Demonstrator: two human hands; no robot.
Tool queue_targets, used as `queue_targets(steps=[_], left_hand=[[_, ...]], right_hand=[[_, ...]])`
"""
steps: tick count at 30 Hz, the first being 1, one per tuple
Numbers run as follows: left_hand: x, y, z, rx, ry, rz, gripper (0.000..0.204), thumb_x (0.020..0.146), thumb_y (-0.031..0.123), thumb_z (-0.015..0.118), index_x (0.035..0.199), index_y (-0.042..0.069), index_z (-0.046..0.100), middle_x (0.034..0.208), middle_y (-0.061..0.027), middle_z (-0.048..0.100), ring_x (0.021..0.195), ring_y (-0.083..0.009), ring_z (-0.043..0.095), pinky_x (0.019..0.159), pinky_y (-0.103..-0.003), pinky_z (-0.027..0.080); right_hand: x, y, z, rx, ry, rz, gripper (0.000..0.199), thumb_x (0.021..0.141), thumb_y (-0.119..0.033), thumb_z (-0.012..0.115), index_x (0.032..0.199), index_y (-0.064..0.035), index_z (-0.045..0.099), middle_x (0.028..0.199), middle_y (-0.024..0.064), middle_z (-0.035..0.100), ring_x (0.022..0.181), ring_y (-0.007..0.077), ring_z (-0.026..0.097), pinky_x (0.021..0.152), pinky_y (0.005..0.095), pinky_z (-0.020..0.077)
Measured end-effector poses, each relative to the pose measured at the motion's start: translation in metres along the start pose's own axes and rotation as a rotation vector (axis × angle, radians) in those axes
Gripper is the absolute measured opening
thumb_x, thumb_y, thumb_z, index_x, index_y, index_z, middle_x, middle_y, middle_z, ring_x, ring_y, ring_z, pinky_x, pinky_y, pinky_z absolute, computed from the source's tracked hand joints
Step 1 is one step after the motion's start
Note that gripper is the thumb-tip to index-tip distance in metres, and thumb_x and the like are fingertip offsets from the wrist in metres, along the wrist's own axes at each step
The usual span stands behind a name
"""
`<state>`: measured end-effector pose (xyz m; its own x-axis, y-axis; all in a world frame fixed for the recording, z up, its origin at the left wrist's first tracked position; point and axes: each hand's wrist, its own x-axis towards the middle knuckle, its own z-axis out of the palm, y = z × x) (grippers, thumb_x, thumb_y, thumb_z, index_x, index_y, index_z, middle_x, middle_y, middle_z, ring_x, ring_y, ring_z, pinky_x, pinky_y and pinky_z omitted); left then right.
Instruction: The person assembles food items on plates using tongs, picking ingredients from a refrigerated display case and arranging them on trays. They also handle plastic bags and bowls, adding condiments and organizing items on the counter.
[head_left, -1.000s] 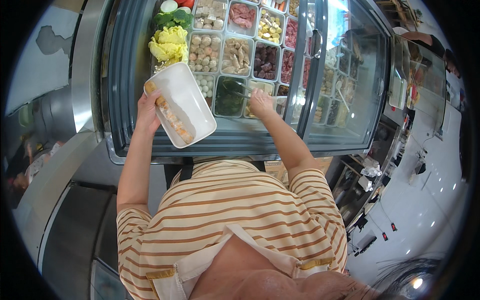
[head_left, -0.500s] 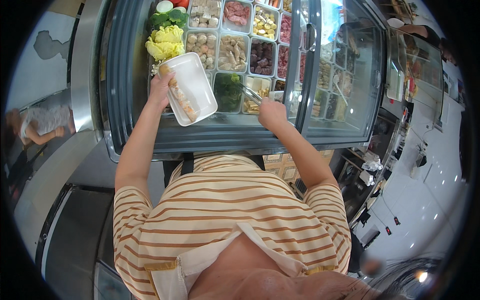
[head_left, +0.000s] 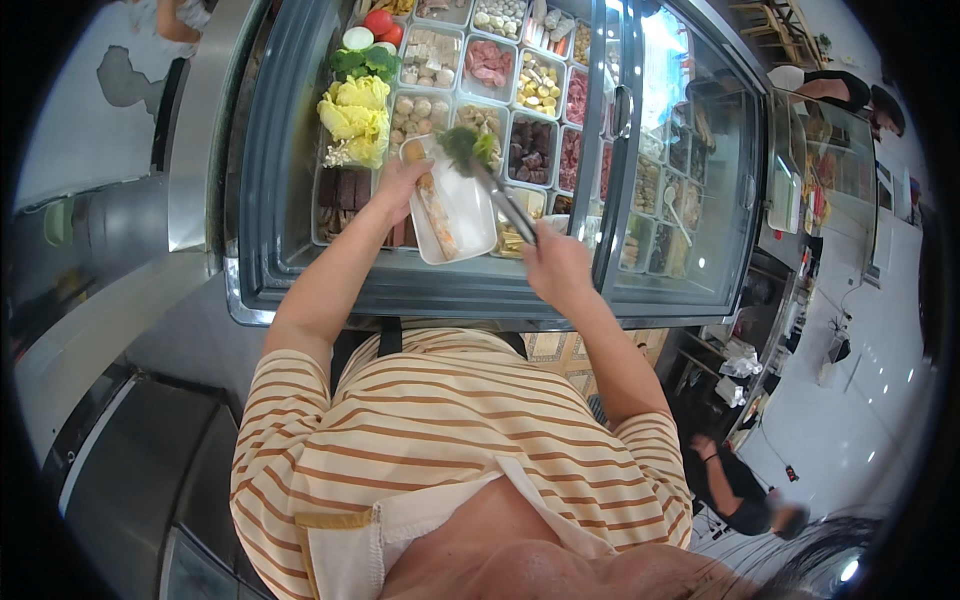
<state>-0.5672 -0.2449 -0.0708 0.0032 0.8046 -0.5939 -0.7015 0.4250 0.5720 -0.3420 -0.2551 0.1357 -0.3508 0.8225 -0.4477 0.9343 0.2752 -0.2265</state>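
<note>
My left hand grips a white rectangular tray by its left side, over the front of the chilled display case. Along that side of the tray lies a long pale-and-orange food stick. In my right hand are metal tongs, tilted up and to the left. A bunch of leafy greens hangs in their tips over the tray's far edge, blurred by motion. I cannot tell whether the greens touch the tray.
Bins of sliced meat, dark red cubes and mushrooms fill the case. Pale yellow cabbage and broccoli sit at its left. The sliding glass frame stands right of my tongs. A person is at lower right.
The tongs have risen from the bins with greens in their tips, moving left and away toward the tray. The tray appears further right in view, and the whole view has shifted somewhat.
</note>
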Motion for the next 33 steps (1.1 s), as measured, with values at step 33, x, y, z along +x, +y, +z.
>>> queue_targets(steps=[33], left_hand=[[-0.036,0.026,-0.076,-0.039,0.177,-0.013,0.040,0.084,0.010,0.061,0.120,0.007,0.046,0.111,-0.0064,0.056,0.100,-0.0205,0.057,0.089,-0.037,0.048]], right_hand=[[0.088,0.060,0.133,-0.236,-0.172,-0.076,0.016,0.074,-0.013,0.054,0.077,-0.0043,0.068,0.083,0.0150,0.066,0.081,0.0300,0.065,0.069,0.0396,0.0519]])
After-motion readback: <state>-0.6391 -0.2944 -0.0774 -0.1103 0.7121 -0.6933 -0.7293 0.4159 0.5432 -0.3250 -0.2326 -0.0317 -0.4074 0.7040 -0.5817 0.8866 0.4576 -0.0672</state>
